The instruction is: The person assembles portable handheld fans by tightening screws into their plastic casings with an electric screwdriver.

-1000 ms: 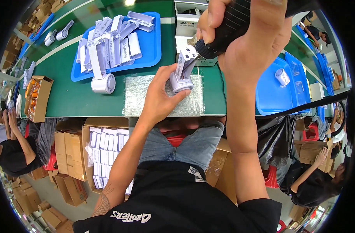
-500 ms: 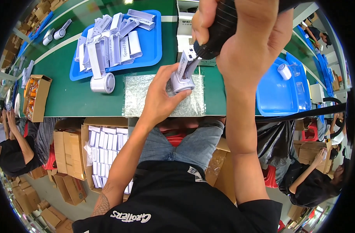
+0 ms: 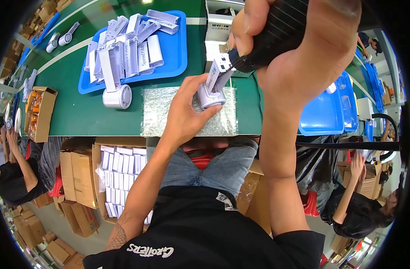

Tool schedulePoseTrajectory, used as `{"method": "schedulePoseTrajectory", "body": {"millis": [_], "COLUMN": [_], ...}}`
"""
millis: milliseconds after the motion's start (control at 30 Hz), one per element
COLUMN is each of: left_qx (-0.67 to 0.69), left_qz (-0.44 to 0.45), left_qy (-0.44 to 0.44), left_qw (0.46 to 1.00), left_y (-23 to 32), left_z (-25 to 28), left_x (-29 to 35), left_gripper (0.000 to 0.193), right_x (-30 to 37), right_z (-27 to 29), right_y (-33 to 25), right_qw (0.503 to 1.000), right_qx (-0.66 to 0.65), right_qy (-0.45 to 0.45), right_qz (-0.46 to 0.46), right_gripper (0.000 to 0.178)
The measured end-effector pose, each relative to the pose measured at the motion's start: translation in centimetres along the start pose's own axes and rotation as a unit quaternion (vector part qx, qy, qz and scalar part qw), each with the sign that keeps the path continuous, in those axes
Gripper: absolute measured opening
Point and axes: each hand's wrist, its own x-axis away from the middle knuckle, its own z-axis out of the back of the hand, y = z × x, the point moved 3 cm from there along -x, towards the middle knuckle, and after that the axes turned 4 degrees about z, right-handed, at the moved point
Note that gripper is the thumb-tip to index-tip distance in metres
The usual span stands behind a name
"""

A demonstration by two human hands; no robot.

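My left hand [image 3: 185,112] is closed around the round head of a small white handheld fan [image 3: 210,97], its handle part pointing up and away, with the inside of the handle partly exposed. Beneath them lies a sheet of bubble wrap [image 3: 158,114]. My right hand [image 3: 303,67] grips a black electric screwdriver [image 3: 276,33], whose nose is close to the upper end of the fan's handle. Whether its bit touches the fan I cannot tell. To the left, white plastic handle shells [image 3: 131,56] are heaped on a blue tray [image 3: 180,54]. Another white fan [image 3: 117,97] lies at the tray's near edge.
A second blue tray [image 3: 319,119] is on the right, partly behind my right arm. At the left stands a small carton [image 3: 46,116] of orange-ended parts. A box of white pieces [image 3: 122,177] sits below the table edge. Co-workers sit on both sides.
My right hand and the screwdriver have shifted right, drawing the nose away from the fan's handle. My left hand and the fan have hardly moved. The co-worker on the right has raised their hands.
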Motion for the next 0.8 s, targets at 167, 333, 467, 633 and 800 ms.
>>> {"method": "schedulePoseTrajectory", "body": {"millis": [167,333,467,633,800], "left_qx": [0.008,0.008,0.003,0.048,0.061], "left_qz": [0.007,0.006,0.019,0.020,0.012], "left_qy": [-0.003,-0.004,-0.007,-0.015,-0.023], "left_qw": [1.000,1.000,1.000,0.999,0.998], "left_y": [-0.4,-0.3,0.0,-0.4,0.0], "left_z": [0.0,0.0,0.2,-0.3,-1.0], "left_x": [0.0,0.1,0.4,0.1,-0.7], "left_gripper": [0.066,0.071,0.070,0.068,0.068], "right_x": [0.6,-0.4,0.2,-0.3,-1.3], "right_z": [0.0,0.1,0.0,-0.1,-0.2], "right_y": [-0.8,0.5,-0.7,-0.1,0.7], "right_qw": [0.996,0.998,0.994,0.997,0.998], "right_qx": [0.036,-0.052,-0.007,-0.039,-0.055], "right_qy": [0.033,0.009,0.038,0.022,0.028], "right_qz": [-0.081,-0.035,-0.100,-0.064,-0.013], "right_gripper": [0.041,0.038,0.036,0.032,0.025]}}
